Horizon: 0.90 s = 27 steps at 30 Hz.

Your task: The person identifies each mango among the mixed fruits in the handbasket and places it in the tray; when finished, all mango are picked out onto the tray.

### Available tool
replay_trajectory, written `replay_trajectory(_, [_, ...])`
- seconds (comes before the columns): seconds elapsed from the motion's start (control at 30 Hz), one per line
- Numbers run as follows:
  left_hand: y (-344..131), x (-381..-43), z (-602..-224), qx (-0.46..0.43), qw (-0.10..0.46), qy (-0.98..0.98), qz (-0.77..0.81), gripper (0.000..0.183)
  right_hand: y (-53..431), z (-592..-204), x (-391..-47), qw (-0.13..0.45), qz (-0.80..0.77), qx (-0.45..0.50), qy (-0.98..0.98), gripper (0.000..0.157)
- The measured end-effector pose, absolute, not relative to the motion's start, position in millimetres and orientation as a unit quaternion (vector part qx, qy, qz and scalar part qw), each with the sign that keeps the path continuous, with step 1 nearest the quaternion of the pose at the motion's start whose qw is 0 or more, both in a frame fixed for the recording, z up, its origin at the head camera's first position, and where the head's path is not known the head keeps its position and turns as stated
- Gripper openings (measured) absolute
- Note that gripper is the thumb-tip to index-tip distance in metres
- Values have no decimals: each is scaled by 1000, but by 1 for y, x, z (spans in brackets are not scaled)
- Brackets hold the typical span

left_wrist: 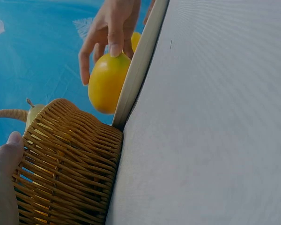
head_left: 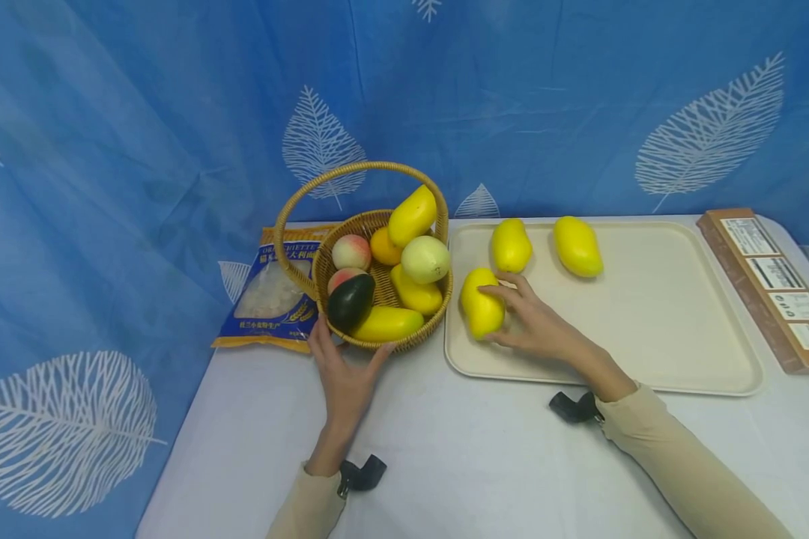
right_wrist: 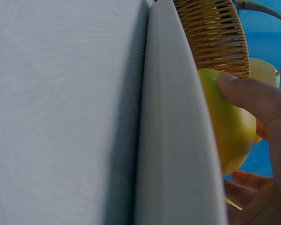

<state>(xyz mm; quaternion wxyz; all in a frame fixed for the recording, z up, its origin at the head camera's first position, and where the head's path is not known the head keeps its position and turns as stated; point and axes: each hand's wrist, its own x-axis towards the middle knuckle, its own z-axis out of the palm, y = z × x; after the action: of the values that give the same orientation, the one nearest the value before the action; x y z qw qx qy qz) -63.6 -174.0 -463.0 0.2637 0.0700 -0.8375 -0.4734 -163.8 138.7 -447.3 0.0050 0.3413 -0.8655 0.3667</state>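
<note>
At the front of a wicker basket (head_left: 404, 346), my left hand (head_left: 346, 378) holds the woven wall between spread fingers and thumb. The left wrist view shows the thumb (left_wrist: 10, 152) against the weave. My right hand (head_left: 542, 326) grips a yellow mango (head_left: 482, 305) at the tray's left end, thumb on the near side, fingers over the top. Two more mangoes, one close by (head_left: 511, 245) and one farther right (head_left: 577, 247), lie behind that hand. Inside the basket are a dark green avocado (head_left: 350, 303), peaches (head_left: 351, 252), an orange (head_left: 384, 247), a pale green stemmed fruit (head_left: 425, 260) and several yellow fruits (head_left: 413, 215).
The beige tray (head_left: 661, 314) lies right of the basket, nearly touching it. A brown box (head_left: 771, 292) stands along its right side. Left of the basket is a blue pasta bag (head_left: 270, 288). The basket's tall handle (head_left: 360, 166) arches up before a blue leaf-patterned curtain (head_left: 546, 112).
</note>
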Motion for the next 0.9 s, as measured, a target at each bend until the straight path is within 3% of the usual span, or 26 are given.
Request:
replay_trajectory(0.4, [-174, -64, -464, 66, 267, -840, -468, 112, 139, -441, -159, 5, 332, 340, -880, 80])
replay_trajectory(0.63, [-174, -65, -462, 66, 263, -840, -470, 113, 132, -410, -159, 43, 332, 369, -867, 82])
replay_trajectory(0.9, [-175, -64, -462, 74, 258, -840, -471, 112, 93, -381, -172, 58, 374, 427, -821, 73])
